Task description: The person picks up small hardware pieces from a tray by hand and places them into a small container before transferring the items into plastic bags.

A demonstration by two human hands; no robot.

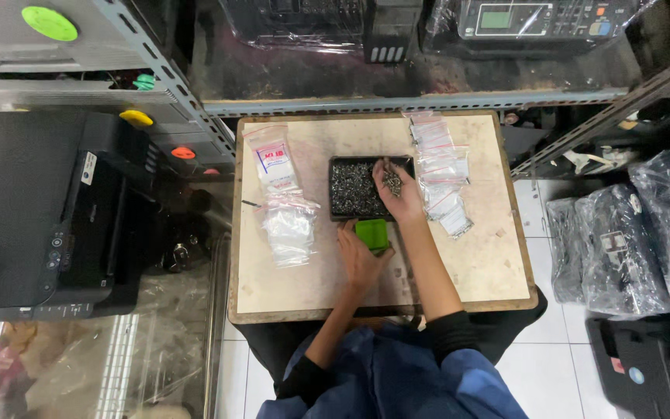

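Looking down from the head camera, a small square table (474, 271) with a pale, worn top is seen between metal shelving and a black printer (40, 217). A shallow black tray (343, 213) filled with small dark screws (350, 190) lies near the table's middle. The right hand (398, 194) is held over the tray's right part — its grip is closed around a pinch of screws, some of which show between the fingers. The left hand (358, 260) rests on the table just in front of the tray; its fingers are curled about a small green box (371, 233), which is gripped at its near side and sits touching the tray's front edge. To the left of the tray, a heap of clear zip bags (288, 225) is laid, one with a printed label. To the right, a second row of clear zip bags with red seal strips (440, 171) runs along the table — just beside the tray.
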